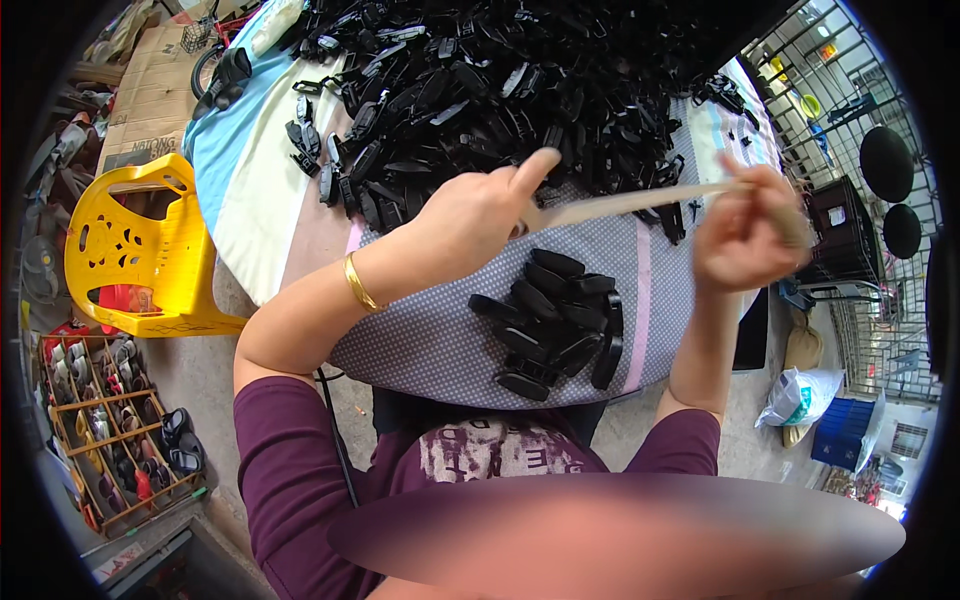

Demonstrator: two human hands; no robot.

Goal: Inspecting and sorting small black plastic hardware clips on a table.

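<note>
A pale tan strip (pixel 635 204), like tape or a flat band, is stretched between my two hands above the table. My left hand (pixel 478 215), with a gold bangle at the wrist, is closed on its left end, the thumb pointing up and away. Smeared by motion, my right hand (pixel 748 240) grips the other end; a brownish rounded shape at its palm is too blurred to name. Below the strip, a small group of black elongated plastic pieces (pixel 550 325) lies on the dotted grey tablecloth (pixel 420 345).
A big heap of black plastic parts (pixel 440 110) covers the table's far side. On the left stand a yellow plastic chair (pixel 150 250) and a shoe rack (pixel 115 425). To the right are a wire grid (pixel 900 310), a white sack (pixel 800 395) and a blue crate (pixel 848 430).
</note>
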